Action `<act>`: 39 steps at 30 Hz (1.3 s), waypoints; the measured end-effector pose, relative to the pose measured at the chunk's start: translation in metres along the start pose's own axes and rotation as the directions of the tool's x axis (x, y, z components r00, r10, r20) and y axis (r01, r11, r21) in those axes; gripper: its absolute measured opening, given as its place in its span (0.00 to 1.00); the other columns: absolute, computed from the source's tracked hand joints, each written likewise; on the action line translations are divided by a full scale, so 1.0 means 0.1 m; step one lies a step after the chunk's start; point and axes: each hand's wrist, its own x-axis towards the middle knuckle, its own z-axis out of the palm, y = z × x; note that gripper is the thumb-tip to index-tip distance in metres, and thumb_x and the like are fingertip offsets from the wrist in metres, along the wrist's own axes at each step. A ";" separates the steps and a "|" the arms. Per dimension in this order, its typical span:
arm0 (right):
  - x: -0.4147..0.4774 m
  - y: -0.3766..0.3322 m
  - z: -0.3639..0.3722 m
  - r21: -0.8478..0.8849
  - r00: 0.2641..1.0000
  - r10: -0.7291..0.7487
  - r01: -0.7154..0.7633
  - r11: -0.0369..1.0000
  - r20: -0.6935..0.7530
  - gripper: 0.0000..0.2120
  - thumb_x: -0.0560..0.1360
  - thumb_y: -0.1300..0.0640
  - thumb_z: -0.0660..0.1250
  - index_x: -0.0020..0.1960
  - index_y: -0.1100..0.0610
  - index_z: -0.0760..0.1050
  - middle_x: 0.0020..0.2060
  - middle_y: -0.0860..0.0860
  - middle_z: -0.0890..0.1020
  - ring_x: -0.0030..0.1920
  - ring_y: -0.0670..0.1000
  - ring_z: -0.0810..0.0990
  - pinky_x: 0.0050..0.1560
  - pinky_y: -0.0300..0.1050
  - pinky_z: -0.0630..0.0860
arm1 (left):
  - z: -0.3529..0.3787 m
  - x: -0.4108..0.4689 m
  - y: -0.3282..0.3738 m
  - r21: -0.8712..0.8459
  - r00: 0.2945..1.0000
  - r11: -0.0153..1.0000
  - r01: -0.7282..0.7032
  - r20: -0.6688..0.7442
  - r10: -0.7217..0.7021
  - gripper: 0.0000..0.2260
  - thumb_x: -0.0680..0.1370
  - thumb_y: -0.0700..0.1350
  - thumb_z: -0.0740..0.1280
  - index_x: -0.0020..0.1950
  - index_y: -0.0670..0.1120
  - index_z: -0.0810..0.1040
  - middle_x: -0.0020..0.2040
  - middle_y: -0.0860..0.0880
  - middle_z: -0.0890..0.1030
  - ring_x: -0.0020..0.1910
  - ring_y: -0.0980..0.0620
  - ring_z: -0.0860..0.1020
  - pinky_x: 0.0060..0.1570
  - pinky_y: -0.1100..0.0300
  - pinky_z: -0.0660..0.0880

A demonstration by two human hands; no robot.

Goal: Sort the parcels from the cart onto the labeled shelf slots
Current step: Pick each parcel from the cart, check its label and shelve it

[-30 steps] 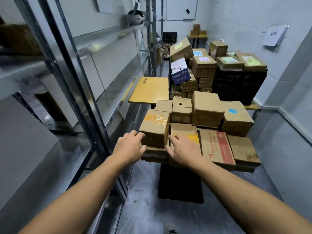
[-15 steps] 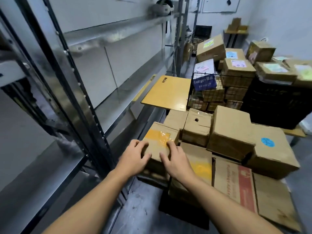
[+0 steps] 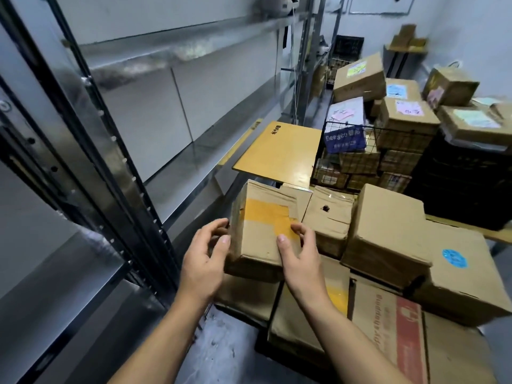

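Pick-up step, by the look of it: gripping the tape-striped parcel (image 3: 263,231) at the near left corner of the stack on the cart (image 3: 260,346), left hand (image 3: 203,261) curled round its left side with thumb on the near face, right hand (image 3: 302,259) clasping the right near edge, thumb laid on the yellow tape. Parcel tilted up toward the camera; cannot tell whether fully clear of the cartons under it. Next, probably: lift free without dragging the neighbouring holed carton (image 3: 328,217), read the label, swing left onto the metal shelf (image 3: 177,176); no slot labels legible from here, so a check needed first. Beyond the stack, a wire basket (image 3: 346,126) packed with small cartons and a blue-printed bag (image 3: 343,138), more cartons heaped above its rim. To its right, a black crate (image 3: 457,187), contents hidden, labelled cartons resting on top. Many parcels left on the cart; sorting judged barely begun.
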 end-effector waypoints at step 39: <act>0.25 -0.12 -0.01 0.479 0.984 -0.064 -0.025 0.878 0.169 0.21 0.76 0.53 0.70 0.67 0.45 0.70 0.63 0.57 0.78 0.56 0.48 0.83 0.61 0.56 0.79 | -0.06 0.09 0.01 -0.251 0.994 0.964 0.087 -0.039 -0.100 0.27 0.70 0.56 0.71 0.67 0.51 0.73 0.61 0.52 0.79 0.63 0.50 0.77 0.63 0.42 0.73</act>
